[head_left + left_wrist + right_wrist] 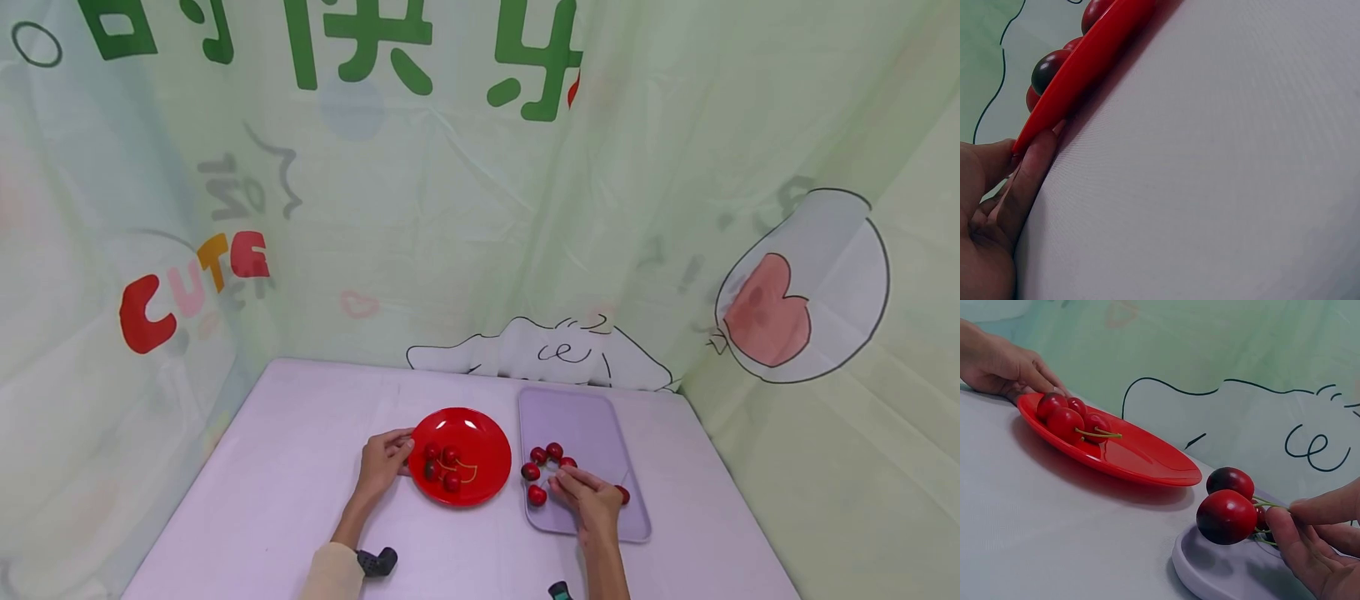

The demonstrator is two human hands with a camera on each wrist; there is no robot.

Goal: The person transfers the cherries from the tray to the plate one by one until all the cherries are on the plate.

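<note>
Head view: we see a red plate and cherries held.
The left hand pinches the red plate's rim, four plated cherries just beyond; the right hand, nearly closed, pinches cherry stems over the lilac tray.

A round, glossy red plate is lying face up, its left rim resting in the grip of the left hand, thumb above and fingers below. Four shiny dark-red cherries are clustering left of its middle, their slim stems reaching right. Just beside the plate, without touching it, a round-cornered lavender tray is lying flat. Over its near half, the right hand is pinching thin green stems, with blackish-red cherries bunching by the fingertips. Another cherry is showing, partly hidden, at that hand's right.
</note>
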